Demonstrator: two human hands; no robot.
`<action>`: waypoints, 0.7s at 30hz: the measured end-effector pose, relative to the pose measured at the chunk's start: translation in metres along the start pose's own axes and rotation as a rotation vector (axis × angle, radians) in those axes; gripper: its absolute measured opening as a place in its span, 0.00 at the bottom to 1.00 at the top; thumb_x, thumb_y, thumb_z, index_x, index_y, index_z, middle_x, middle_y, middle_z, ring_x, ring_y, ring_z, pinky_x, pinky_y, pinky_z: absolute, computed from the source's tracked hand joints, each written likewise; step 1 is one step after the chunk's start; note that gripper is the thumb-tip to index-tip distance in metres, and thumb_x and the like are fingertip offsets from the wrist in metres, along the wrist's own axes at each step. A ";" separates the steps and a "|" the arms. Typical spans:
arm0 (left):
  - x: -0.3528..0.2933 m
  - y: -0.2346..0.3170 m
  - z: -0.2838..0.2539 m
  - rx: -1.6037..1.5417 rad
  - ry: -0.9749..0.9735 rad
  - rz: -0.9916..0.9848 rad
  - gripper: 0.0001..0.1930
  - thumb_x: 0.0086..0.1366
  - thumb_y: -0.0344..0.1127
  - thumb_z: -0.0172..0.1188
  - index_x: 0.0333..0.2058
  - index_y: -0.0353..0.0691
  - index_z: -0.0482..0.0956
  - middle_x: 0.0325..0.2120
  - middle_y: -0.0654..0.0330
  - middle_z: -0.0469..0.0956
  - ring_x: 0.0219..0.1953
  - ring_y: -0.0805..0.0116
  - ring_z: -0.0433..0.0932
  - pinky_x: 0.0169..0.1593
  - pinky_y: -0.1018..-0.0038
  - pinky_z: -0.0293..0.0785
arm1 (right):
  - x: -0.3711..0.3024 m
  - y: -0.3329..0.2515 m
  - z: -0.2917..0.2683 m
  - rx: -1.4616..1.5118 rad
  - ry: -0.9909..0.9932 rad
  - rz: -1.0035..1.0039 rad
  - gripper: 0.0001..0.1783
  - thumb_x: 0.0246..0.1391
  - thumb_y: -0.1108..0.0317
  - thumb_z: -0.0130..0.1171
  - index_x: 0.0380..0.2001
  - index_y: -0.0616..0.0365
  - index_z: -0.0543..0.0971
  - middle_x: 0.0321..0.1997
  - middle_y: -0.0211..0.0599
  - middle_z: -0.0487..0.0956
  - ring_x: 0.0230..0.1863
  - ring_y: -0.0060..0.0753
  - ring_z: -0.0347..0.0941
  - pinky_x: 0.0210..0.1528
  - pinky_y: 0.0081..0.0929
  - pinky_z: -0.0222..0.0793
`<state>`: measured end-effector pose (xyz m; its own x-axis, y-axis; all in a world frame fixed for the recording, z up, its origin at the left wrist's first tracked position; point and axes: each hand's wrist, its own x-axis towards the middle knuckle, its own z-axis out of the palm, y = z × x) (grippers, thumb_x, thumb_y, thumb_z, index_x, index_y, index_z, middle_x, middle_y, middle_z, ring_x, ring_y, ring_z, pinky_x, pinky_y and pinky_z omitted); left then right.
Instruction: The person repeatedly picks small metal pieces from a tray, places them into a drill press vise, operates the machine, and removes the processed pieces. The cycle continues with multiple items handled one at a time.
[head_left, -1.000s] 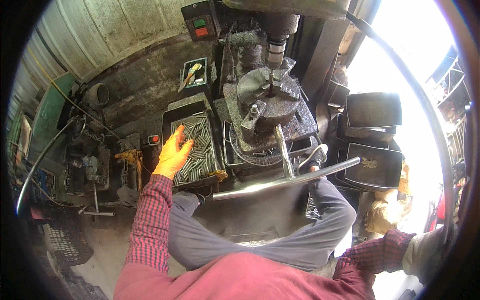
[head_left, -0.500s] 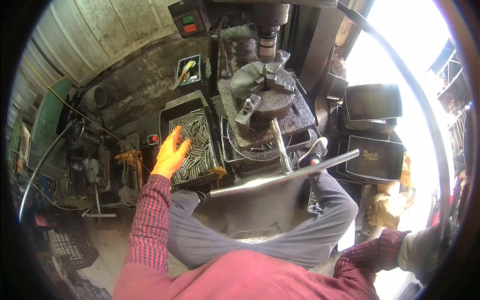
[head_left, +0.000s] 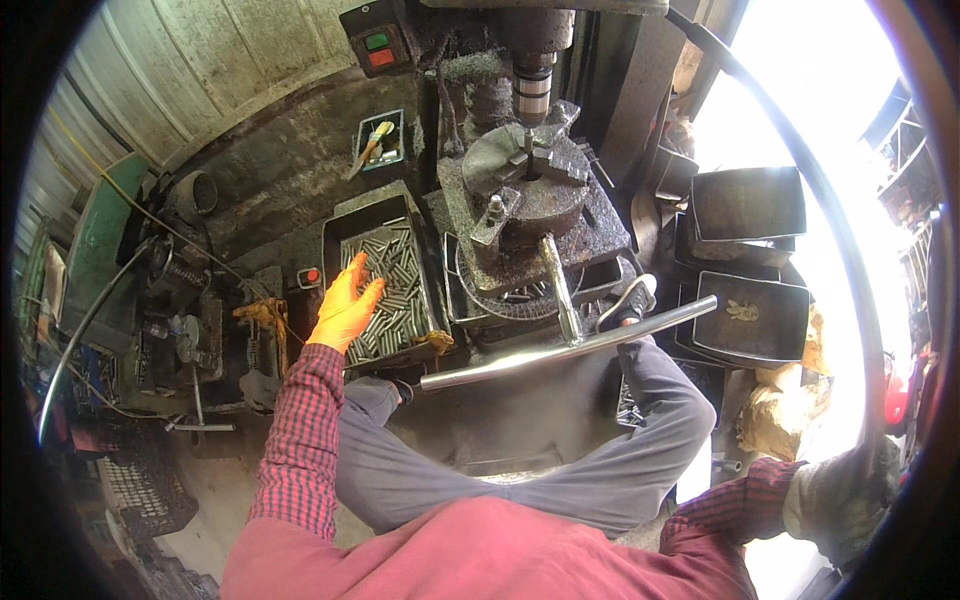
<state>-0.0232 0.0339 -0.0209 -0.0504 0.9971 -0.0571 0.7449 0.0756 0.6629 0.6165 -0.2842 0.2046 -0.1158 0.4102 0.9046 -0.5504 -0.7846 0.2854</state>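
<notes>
My left hand [head_left: 345, 306], in an orange glove, hovers over the near left side of a metal tray [head_left: 432, 290] of short metal pins [head_left: 395, 270]. Its thumb and fingers are apart, and no pin shows in them. At the lower right my right hand [head_left: 838, 505], in a grey glove, is closed round the lower end of a long dark bar [head_left: 842, 210]. That bar runs up to the drill press head. Below the drill chuck [head_left: 533, 95] sits a round clamping fixture [head_left: 527, 175], bolted on the machine table [head_left: 600, 235].
A shiny crossbar [head_left: 570, 352] on a rod juts from the fixture above my legs. Dark bins [head_left: 748, 205] stack at the right. A small box [head_left: 378, 140] with a brush stands behind the tray. Green and red switches [head_left: 377, 48] are at the top.
My right hand and the lower end of the bar have shifted slightly left and up. My left hand stays over the pins, almost unmoved.
</notes>
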 end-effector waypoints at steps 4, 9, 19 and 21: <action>-0.001 0.003 -0.001 -0.015 -0.011 -0.032 0.39 0.75 0.51 0.63 0.77 0.41 0.63 0.66 0.43 0.77 0.68 0.49 0.77 0.68 0.58 0.73 | -0.002 -0.004 -0.003 -0.045 0.022 -0.067 0.26 0.81 0.50 0.43 0.41 0.59 0.81 0.33 0.40 0.81 0.30 0.37 0.80 0.33 0.33 0.77; -0.002 0.005 -0.002 0.001 -0.014 -0.018 0.39 0.75 0.50 0.63 0.77 0.40 0.63 0.66 0.43 0.76 0.68 0.49 0.76 0.69 0.58 0.72 | -0.002 -0.009 -0.028 0.031 -0.067 0.055 0.24 0.78 0.50 0.45 0.36 0.57 0.79 0.32 0.37 0.79 0.29 0.33 0.77 0.36 0.32 0.72; -0.006 0.008 -0.003 -0.017 0.002 -0.041 0.39 0.74 0.50 0.64 0.77 0.41 0.64 0.66 0.44 0.77 0.68 0.50 0.77 0.68 0.59 0.73 | -0.030 -0.015 -0.018 -1.536 -0.182 -0.774 0.24 0.67 0.46 0.54 0.34 0.59 0.78 0.35 0.39 0.78 0.39 0.33 0.77 0.54 0.42 0.63; -0.007 0.009 -0.004 -0.014 0.002 -0.032 0.39 0.74 0.50 0.64 0.77 0.41 0.64 0.65 0.44 0.78 0.67 0.50 0.78 0.68 0.59 0.73 | -0.037 -0.014 -0.013 -1.723 -0.131 -0.911 0.25 0.65 0.45 0.56 0.33 0.59 0.78 0.35 0.39 0.78 0.41 0.33 0.77 0.58 0.44 0.62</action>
<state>-0.0186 0.0281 -0.0120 -0.0753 0.9942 -0.0774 0.7335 0.1078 0.6711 0.6178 -0.2824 0.1632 0.6315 0.2696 0.7270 -0.4985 0.8593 0.1144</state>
